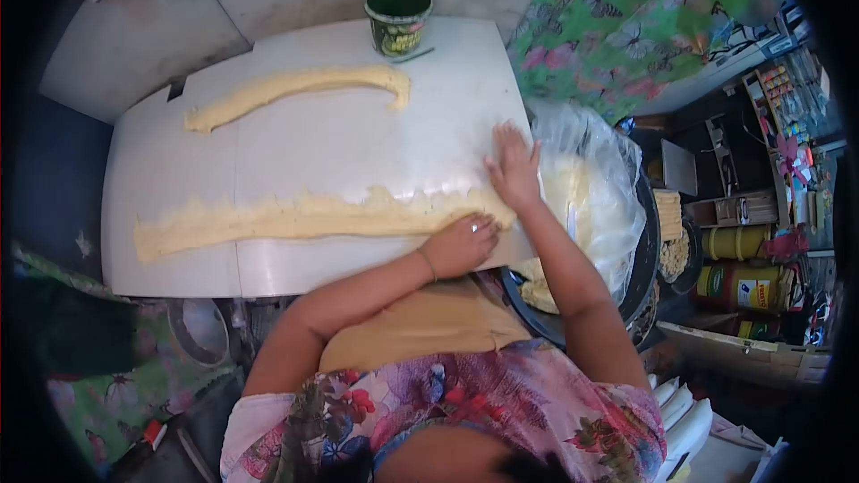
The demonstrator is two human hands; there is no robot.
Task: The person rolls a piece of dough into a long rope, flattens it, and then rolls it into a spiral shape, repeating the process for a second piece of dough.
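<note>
A long, flat strip of yellow dough runs along the near side of the white table, its far edge ragged. My left hand, with a ring on one finger, rests at the strip's right end, fingers curled together on the dough's near edge. Farther out, at the table's right edge, my right hand lies palm down with its fingers spread, holding nothing. A narrower, curved dough strip lies across the far part of the table.
A green bucket stands at the table's far edge beside a thin green stick. To the right, clear plastic sheeting covers part of a large dark basin holding more dough. Shelves and yellow containers stand farther right.
</note>
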